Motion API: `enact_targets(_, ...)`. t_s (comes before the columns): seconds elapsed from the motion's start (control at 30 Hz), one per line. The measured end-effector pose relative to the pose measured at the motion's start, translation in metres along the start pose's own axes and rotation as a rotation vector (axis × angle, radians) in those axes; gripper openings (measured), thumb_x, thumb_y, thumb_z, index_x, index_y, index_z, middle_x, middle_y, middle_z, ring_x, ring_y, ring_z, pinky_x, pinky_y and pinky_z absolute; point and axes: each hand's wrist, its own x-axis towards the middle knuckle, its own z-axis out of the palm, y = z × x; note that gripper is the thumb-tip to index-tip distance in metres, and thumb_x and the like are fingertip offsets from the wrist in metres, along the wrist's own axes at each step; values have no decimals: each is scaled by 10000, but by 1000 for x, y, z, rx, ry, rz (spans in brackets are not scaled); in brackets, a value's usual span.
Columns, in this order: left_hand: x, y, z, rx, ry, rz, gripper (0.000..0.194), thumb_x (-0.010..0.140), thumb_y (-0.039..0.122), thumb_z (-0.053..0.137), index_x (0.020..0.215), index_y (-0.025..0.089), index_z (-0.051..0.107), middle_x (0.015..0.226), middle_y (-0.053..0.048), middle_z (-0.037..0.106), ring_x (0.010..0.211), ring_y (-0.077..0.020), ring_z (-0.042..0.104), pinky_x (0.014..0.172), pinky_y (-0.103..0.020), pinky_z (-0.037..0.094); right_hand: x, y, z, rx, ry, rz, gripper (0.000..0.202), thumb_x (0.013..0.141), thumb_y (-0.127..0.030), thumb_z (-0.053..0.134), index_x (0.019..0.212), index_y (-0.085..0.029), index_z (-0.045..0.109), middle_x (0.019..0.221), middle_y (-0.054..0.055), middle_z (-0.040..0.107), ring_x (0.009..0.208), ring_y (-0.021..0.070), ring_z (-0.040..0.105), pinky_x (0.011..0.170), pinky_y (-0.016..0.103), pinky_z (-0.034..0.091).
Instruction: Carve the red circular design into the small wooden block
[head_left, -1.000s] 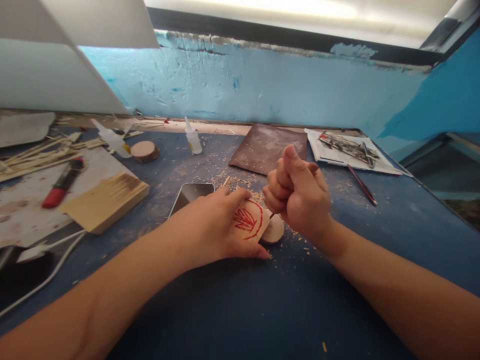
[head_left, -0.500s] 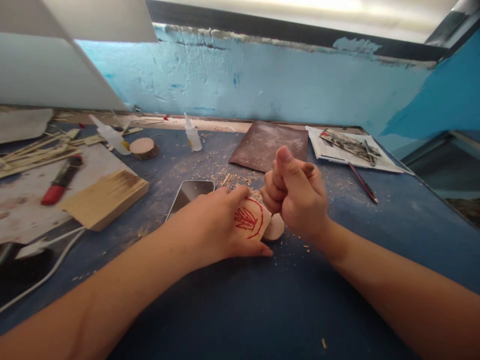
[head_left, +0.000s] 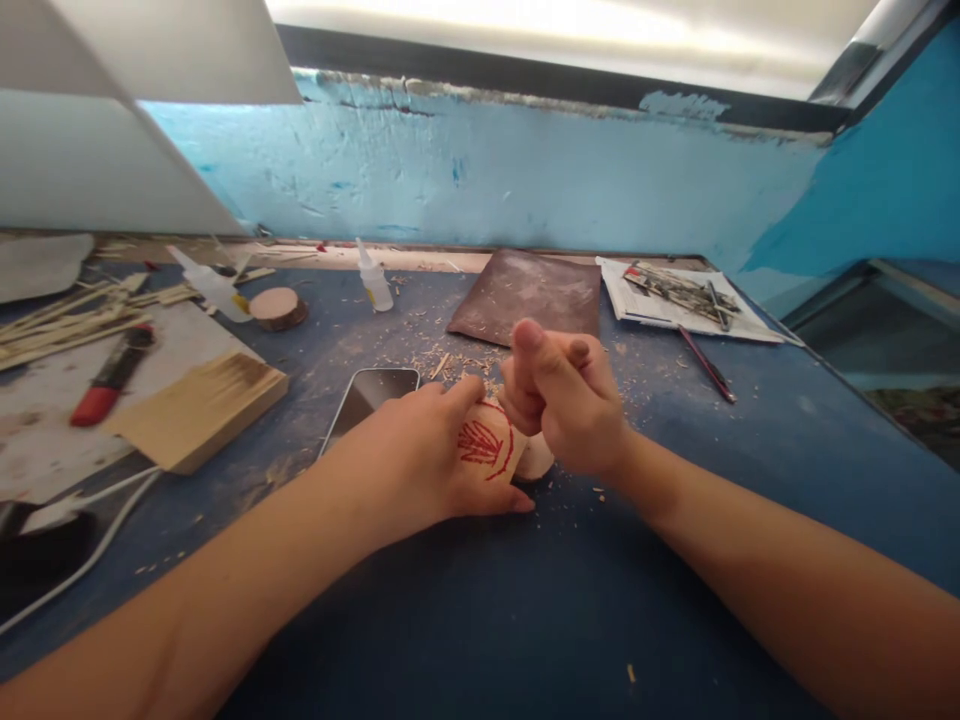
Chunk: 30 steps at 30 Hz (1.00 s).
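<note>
My left hand [head_left: 431,445] is closed around the edge of a pale wooden piece [head_left: 487,445] bearing a red leaf-like drawing inside a red curved line. Partly beneath this piece lies a round wood slice [head_left: 536,462]. My right hand [head_left: 566,405] makes a fist at the wooden piece's right edge. From the top of that fist pokes the brown end of a tool handle [head_left: 578,350]; the tool's working end is hidden behind my fingers. Wood shavings [head_left: 450,365] are scattered just beyond both hands.
A phone [head_left: 375,390] lies by my left hand. Farther back are glue bottles [head_left: 377,285], another wood slice [head_left: 277,308] and brown sandpaper [head_left: 525,295]. To the left are a wood block [head_left: 202,410] and a red-black cutter [head_left: 112,375]; a pen [head_left: 705,365] lies right.
My right fist has come slightly left and down, closer over the wooden piece's edge. My left hand keeps its hold. The whole view has shifted a little.
</note>
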Motion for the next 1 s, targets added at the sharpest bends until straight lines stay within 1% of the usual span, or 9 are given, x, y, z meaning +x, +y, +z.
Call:
enact_targets(0.03,0,0,0,-12,-6,7,939,551,911,819,1243,291,681,986,-50,779,848,-317,736,727,-379,536,-2,2,0,-30,-17,-7,606,1087,-478,662,585,-222,439,517,-77,347,429,73,280,406,259,233)
enact_targets(0.1,-1,0,-1,-15,-43,-5,949,574,917,805,1272,287,674,982,-54,788,830,-315,739,713,-380,531,-4,7,2,-58,33,-4,597,1075,-464,687,588,-222,441,521,-76,358,441,75,288,410,263,239)
enact_targets(0.23,0,1,-2,-2,-72,-44,907,556,916,817,1191,283,685,984,-61,785,831,-325,738,689,-384,526,-2,9,4,-37,103,16,601,1029,-484,744,569,-223,460,506,-82,333,440,77,290,407,253,249)
enact_targets(0.37,0,1,-3,19,-77,-66,945,539,923,829,1206,278,656,1038,-76,769,888,-345,732,729,-411,549,3,-6,4,73,104,61,640,1001,-470,768,539,-223,401,497,-100,246,407,59,186,377,241,190)
enact_targets(0.5,-1,2,-5,34,-80,-77,980,542,927,833,1254,288,620,1050,-76,750,922,-353,719,777,-441,561,5,-24,2,158,83,54,666,1044,-430,703,552,-222,307,527,-96,178,411,55,117,376,238,160)
enact_targets(0.63,1,3,-5,31,-85,-94,969,542,916,842,1244,293,602,1045,-70,754,925,-355,727,769,-431,558,5,-21,-1,135,72,50,669,1073,-475,651,571,-229,283,538,-93,171,411,65,116,379,241,162)
enact_targets(0.8,1,2,-4,26,-88,-81,917,542,925,833,1162,290,603,1037,-70,770,917,-357,737,730,-405,547,8,-4,1,144,88,98,660,1022,-469,725,572,-238,302,525,-103,181,416,67,107,357,232,164)
enact_targets(0.9,0,2,-4,21,-75,-66,916,544,914,842,1169,284,616,1022,-68,776,890,-350,741,702,-397,539,5,0,3,134,125,47,618,1007,-429,760,560,-226,386,515,-96,241,423,68,156,368,235,189)
enact_targets(1.0,-1,3,-5,2,-69,-50,887,566,893,837,1182,284,649,1008,-64,790,858,-341,747,661,-380,520,0,-4,4,52,74,5,588,1022,-434,753,563,-219,456,517,-82,290,444,78,224,399,247,224)
